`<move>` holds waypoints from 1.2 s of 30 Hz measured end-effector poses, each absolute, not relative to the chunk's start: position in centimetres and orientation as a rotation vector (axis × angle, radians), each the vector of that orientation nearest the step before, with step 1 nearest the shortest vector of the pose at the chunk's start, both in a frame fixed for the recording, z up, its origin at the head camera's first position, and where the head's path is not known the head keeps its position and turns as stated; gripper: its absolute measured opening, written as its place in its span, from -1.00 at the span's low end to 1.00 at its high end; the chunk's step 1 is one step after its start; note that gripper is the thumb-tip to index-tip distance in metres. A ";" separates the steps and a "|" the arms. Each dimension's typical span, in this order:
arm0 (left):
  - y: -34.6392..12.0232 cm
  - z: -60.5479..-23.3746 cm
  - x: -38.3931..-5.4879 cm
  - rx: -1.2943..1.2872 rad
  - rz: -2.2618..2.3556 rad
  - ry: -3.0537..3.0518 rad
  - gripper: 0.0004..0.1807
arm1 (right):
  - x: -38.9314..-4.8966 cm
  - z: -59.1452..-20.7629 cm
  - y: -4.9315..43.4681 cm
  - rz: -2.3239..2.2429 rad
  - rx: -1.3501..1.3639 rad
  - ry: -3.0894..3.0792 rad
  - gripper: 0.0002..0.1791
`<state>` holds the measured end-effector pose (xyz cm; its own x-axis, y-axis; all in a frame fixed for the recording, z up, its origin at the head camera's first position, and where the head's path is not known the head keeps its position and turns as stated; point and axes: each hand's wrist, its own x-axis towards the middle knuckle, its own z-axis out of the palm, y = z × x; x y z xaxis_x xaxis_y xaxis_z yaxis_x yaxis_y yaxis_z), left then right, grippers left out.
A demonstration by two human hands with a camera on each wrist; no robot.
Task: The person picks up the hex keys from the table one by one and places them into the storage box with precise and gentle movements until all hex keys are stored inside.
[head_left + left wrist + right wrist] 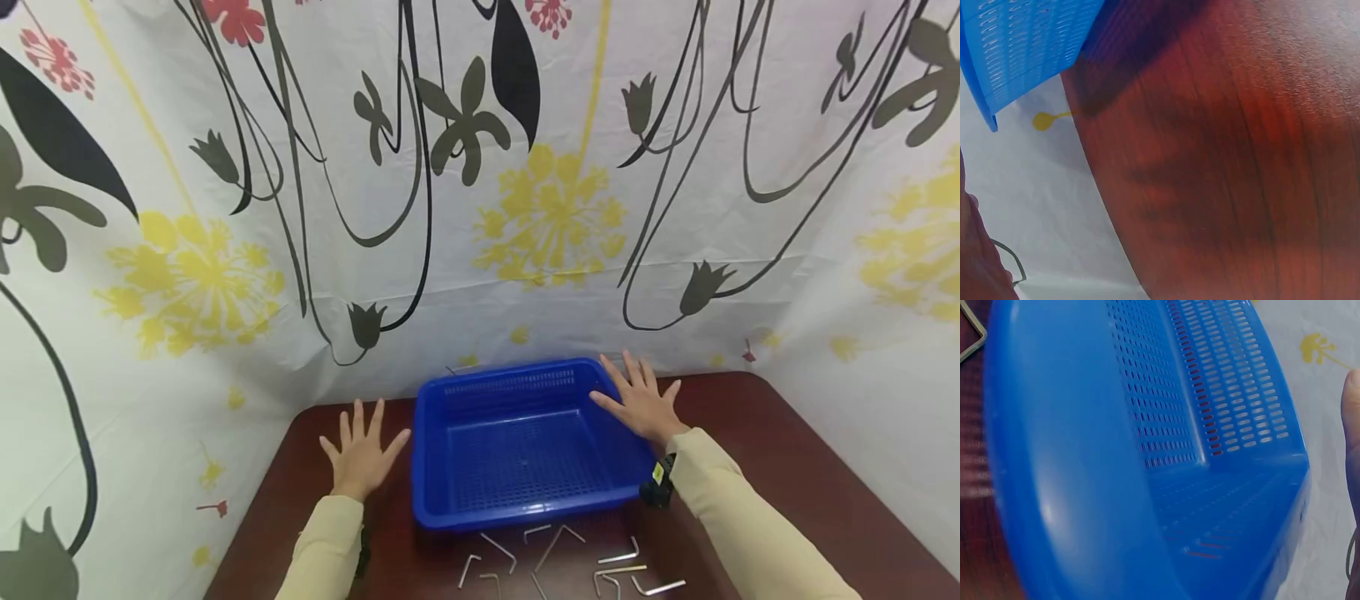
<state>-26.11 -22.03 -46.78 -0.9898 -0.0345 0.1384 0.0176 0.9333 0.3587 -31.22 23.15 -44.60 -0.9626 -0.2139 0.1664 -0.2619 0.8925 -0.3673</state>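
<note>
A blue plastic basket (525, 454) with slotted walls stands on the dark red table, with nothing inside it. To its left, my left hand (362, 458) is held with fingers spread, apart from the basket. My right hand (645, 404) has its fingers spread over the basket's right rim; whether it touches the rim I cannot tell. Several L-shaped hex keys (551, 546) lie on the table in front of the basket. In the right wrist view the basket (1085, 456) fills most of the picture, and one thumb or finger shows at the right edge.
The dark red wooden table (750, 467) has rounded far corners. A white cloth (480, 317) printed with flowers hangs behind it and along both sides. Black wrist devices (657, 483) sit at the sleeve ends.
</note>
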 end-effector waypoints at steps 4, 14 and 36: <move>-22.1 -47.0 -26.0 0.000 -0.552 -2.905 -0.12 | -31.1 -44.8 22.8 0.616 0.381 -2.931 -0.15; -21.1 -46.1 -25.3 -0.112 -0.506 -2.844 -0.16 | -30.0 -44.3 23.6 0.617 0.376 -2.945 -0.15; -18.3 -46.4 -20.3 -0.333 -0.545 -2.793 -0.34 | -23.9 -44.7 28.1 0.779 0.492 -2.720 -0.24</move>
<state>-20.33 -18.29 -46.44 -0.9354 0.1704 0.3098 0.2745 0.9024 0.3323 -23.93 28.14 -44.67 -0.9062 -0.2464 0.3436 -0.3910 0.7978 -0.4589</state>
